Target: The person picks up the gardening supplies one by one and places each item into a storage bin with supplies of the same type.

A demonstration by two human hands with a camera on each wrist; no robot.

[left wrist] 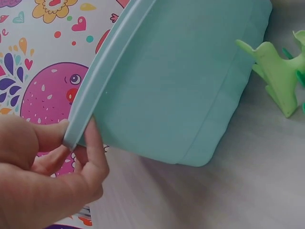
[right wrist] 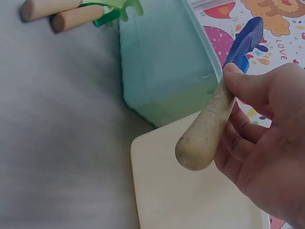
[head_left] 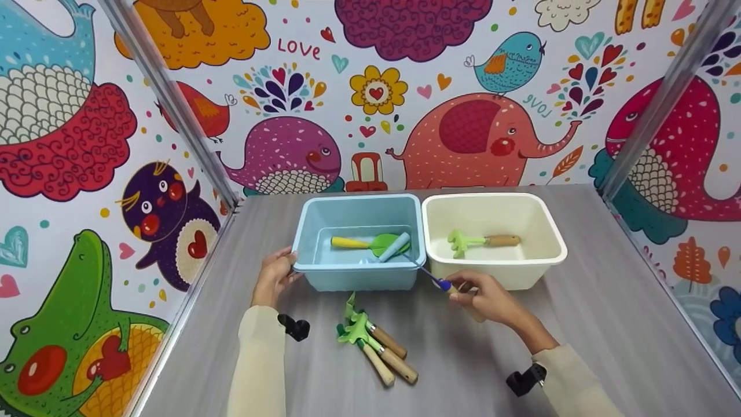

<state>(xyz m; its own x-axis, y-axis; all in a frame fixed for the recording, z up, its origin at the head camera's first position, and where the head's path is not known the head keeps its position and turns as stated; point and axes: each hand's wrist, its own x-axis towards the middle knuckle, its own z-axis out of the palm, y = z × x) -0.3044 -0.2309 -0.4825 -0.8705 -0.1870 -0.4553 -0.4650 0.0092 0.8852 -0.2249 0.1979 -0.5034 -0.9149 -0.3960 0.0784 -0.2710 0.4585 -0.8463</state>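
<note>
Right hand (head_left: 483, 296) pinches the wooden handle of a blue tool (head_left: 444, 285), whose shaft crosses the near rim of the blue bin (head_left: 362, 280); contact there cannot be determined. Left hand (head_left: 275, 275) pinches that bin's near left corner. Inside lie a yellow-handled shovel (head_left: 350, 242) and a light-blue tool (head_left: 395, 248). The cream bin (head_left: 498, 273), just beside, holds a green rake (head_left: 458, 244). Three wooden-handled tools (head_left: 399, 365) lie piled in front.

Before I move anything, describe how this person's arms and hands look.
The left sleeve and right sleeve are long, plain and pale cream. A small black device sits near the left cuff, with a similar black one near the right. The left hand and right hand are bare; no rings show on the visible fingers.
</note>
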